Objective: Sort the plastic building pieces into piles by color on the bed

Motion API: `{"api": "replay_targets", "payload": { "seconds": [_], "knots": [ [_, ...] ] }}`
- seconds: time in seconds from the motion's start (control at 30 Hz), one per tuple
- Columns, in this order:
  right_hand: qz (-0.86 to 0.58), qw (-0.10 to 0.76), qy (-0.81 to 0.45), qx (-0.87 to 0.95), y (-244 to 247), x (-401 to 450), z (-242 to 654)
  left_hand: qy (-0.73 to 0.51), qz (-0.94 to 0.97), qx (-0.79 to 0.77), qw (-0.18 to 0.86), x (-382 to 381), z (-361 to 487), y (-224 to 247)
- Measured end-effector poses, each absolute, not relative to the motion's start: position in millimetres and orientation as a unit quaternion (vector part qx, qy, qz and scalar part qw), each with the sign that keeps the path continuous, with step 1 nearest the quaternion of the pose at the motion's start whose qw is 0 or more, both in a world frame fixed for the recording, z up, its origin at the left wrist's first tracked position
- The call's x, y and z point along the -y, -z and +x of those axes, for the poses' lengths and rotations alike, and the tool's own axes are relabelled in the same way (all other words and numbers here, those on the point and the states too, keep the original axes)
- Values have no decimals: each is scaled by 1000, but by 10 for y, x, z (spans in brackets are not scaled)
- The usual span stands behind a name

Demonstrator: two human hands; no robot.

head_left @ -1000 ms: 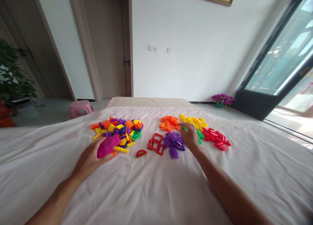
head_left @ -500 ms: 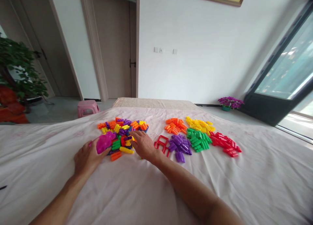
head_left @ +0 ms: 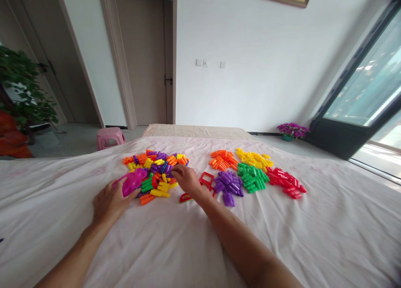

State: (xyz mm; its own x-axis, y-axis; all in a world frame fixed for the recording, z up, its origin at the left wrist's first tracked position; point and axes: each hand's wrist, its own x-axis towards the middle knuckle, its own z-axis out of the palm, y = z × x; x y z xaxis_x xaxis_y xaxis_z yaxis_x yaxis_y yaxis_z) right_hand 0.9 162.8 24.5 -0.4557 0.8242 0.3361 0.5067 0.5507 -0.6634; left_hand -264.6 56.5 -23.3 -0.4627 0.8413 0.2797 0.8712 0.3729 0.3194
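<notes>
My left hand (head_left: 110,201) is closed around the edge of a magenta plastic piece with rounded lobes (head_left: 133,183), at the near left side of a mixed pile of plastic toy blocks (head_left: 147,185). The pile holds orange, yellow, purple, green and red blocks. My right hand (head_left: 187,180) is over the pile's right side, fingers bent and pressed together beside purple blocks (head_left: 168,170). Whatever is between its fingertips is hidden. Under my right wrist lie a red window-frame piece (head_left: 206,178) and a red piece with a green edge (head_left: 184,198), both partly covered.
Sorted blocks lie to the right in groups: orange (head_left: 223,160), yellow (head_left: 255,158), purple (head_left: 228,183), green (head_left: 253,177) and red (head_left: 286,182). A wrinkled pale cloth (head_left: 175,242) covers the surface. Beyond stand a pink stool (head_left: 110,137) and purple flowers (head_left: 293,130).
My right hand's spread fingers have drawn together and lifted slightly off the pile, uncovering yellow blocks and the red-and-green piece. My left hand still holds the magenta piece. The view shifted slightly.
</notes>
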Motion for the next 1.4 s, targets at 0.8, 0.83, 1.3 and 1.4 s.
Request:
{"api": "replay_targets", "payload": {
  "seconds": [0.8,0.83,1.3,1.4],
  "knots": [
    [-553,113,-63,823,-1187,-1794,1522,217,-520,825,50,-553,-2653,240],
    [-544,131,-61,827,-1152,-1794,1424,216,-521,824,49,-555,-2655,243],
    [-472,235,-120,841,-378,-2122,229,194,-505,840,52,-594,-2633,268],
    [-472,207,-82,853,-307,-2232,121,186,-504,841,63,-606,-2625,284]
  ]
}}
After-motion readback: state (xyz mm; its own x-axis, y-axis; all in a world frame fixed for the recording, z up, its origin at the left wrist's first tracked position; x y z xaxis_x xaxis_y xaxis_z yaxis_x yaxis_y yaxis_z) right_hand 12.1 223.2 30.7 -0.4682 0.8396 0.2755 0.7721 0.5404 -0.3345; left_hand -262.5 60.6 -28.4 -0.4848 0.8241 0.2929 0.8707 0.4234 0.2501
